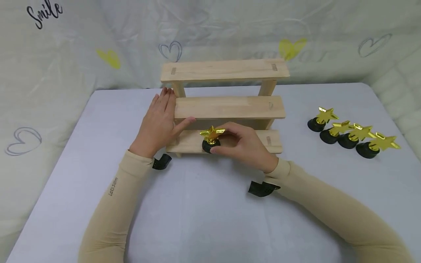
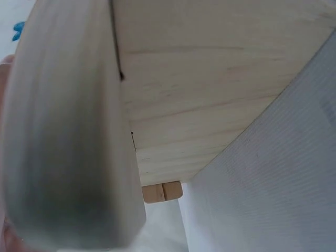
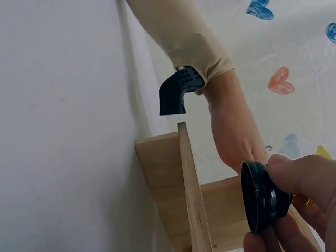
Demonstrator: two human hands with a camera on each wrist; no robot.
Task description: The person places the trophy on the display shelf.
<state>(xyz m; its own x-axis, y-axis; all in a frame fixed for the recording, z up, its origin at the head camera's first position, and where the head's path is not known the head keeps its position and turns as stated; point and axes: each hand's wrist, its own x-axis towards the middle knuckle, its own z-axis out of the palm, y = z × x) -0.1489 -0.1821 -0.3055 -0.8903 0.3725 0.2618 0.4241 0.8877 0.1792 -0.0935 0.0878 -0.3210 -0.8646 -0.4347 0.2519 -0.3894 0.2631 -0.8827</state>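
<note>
A wooden three-step shelf [image 1: 230,107] stands on the white table. My left hand [image 1: 157,124] lies with straight fingers along the left end of its middle and lower boards, thumb spread to the right. In front of the shelf, my right hand [image 1: 245,146] pinches a small gold star trophy [image 1: 211,134] by its round black base [image 3: 266,197], thumb on the near side. The trophy is upright and overlaps the lowest board [image 1: 185,142] in the head view. From the right wrist, the base's hollow underside shows, apart from the board.
Several more gold star trophies [image 1: 368,149] stand in a loose group at the table's right side. Behind the table hangs a pale cloth [image 1: 223,33] printed with hearts. A black wrist camera mount [image 1: 263,188] juts out below the right cuff.
</note>
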